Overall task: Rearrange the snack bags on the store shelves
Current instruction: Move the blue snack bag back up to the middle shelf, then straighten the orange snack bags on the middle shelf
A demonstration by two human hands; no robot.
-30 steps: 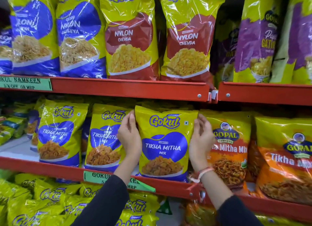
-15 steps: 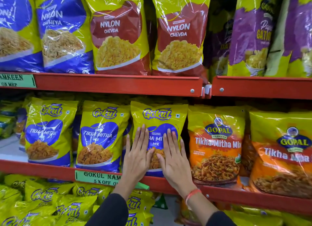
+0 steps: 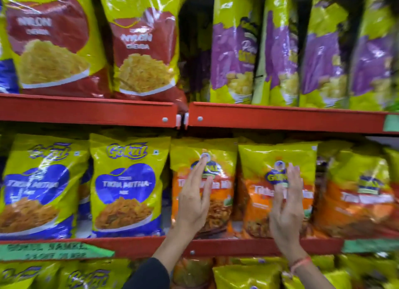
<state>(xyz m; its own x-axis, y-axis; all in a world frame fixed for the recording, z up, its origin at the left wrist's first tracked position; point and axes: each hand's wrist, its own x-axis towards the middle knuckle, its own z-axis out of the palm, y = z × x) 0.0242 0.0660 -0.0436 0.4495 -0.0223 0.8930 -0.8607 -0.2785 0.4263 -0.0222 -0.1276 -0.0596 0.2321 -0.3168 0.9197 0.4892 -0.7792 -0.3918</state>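
On the middle shelf stand yellow-and-blue Gokul Tikha Mitha bags and, to their right, yellow-and-orange Gopal Tikha Mitha bags. My left hand is flat, fingers straight, in front of the first Gopal bag. In front of the second Gopal bag is my right hand, also flat with fingers up, a red thread on its wrist. Neither hand grips a bag. The picture is blurred by motion.
Red shelf rails run across above and below the hands. The top shelf holds red Nylon Chevda bags and purple-and-yellow bags. More yellow bags lie on the shelf below. A green price label hangs at lower left.
Both hands left the Gokul Tikha Mitha bag and moved right to the Gopal bags. The view has swung right as well.
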